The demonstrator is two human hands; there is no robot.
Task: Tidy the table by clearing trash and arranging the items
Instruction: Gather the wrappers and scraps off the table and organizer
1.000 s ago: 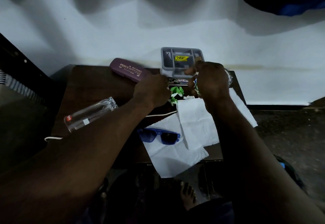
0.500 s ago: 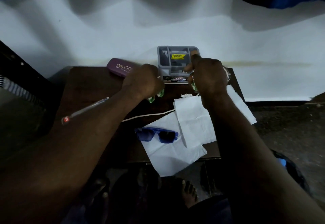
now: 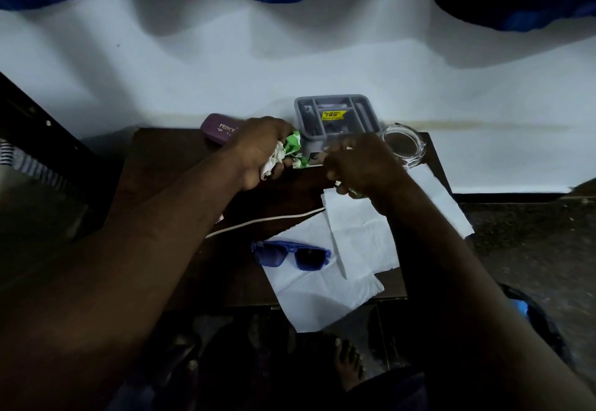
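The light is dim. The left hand (image 3: 261, 152) hides the near end of the purple glasses case (image 3: 216, 126), and both forearms cover much of the dark tabletop (image 3: 161, 165). That hand's fingers curl round a crumpled green-and-white wrapper (image 3: 292, 148), held just in front of the grey organiser tray (image 3: 335, 111). The right hand (image 3: 361, 165) is curled too, close beside the left, gripping a green scrap (image 3: 354, 192) – mostly hidden – over the far edge of the white paper sheets (image 3: 358, 239). A glass dish (image 3: 404, 149) stands just beyond it. Blue sunglasses (image 3: 292, 254) lie nearer, partly on the paper.
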